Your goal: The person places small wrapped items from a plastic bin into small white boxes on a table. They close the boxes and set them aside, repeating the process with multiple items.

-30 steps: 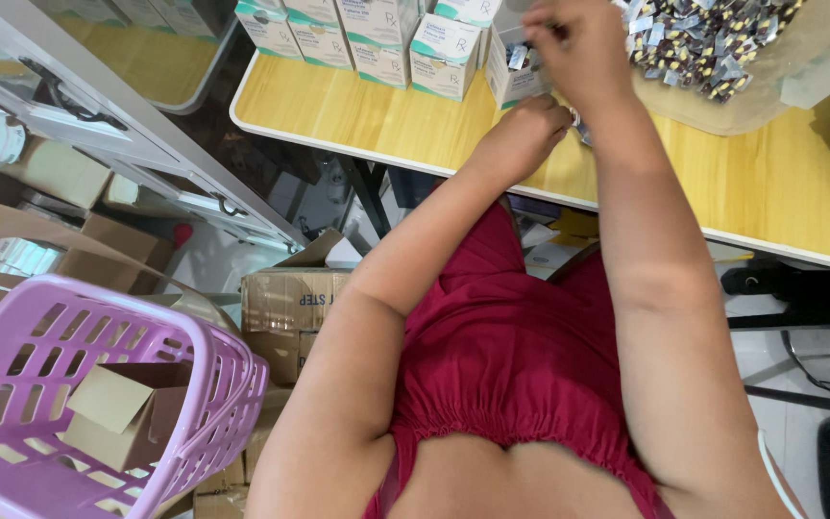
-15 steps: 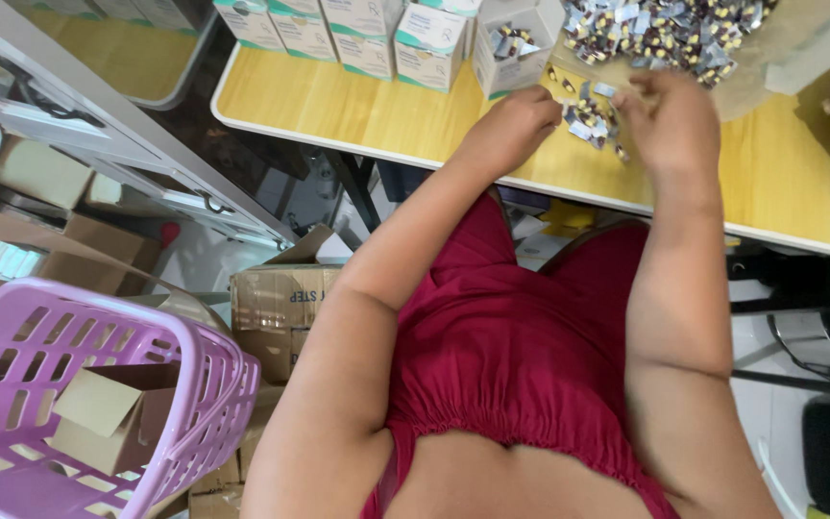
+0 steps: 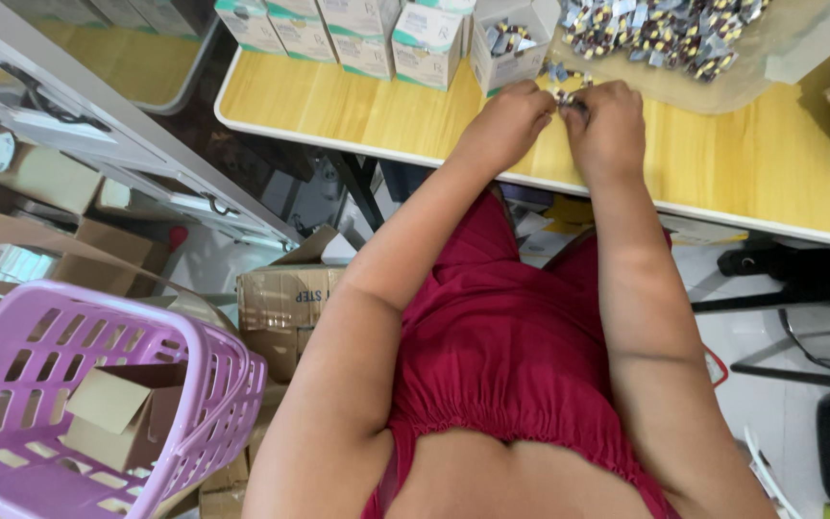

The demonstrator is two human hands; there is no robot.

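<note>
While both hands meet over the wooden table point(image 3: 357, 106), I judge the step as gathering a few small wrapped pieces between the fingertips. My left hand point(image 3: 509, 120) and my right hand point(image 3: 609, 130) are both curled, knuckles up, and their fingertips come together on a little bunch of pieces point(image 3: 569, 96). The bunch seems pinched from both sides, but the fingers hide most of it, so I cannot tell how many pieces are in the grip or how tightly they are held.

Just beyond the grip, a little to its left, stands an open small box point(image 3: 513, 43) with similar pieces already showing inside. Further beyond the grip and to its right lies the big heap of pieces point(image 3: 660, 29) on a clear plastic sheet point(image 3: 751, 86). To the left of the grip, well apart, a row of closed white-and-green boxes point(image 3: 357, 34) stands along the far side of the table.

To do this step well, I think the pinch should stay low over the table, so that a piece which slips falls on the wood and not over the near edge, which is close below my wrists. I would keep the pieces lying the same way. A purple basket point(image 3: 98, 404) with a cardboard carton point(image 3: 122, 413) inside sits far below the grip, on the left.
</note>
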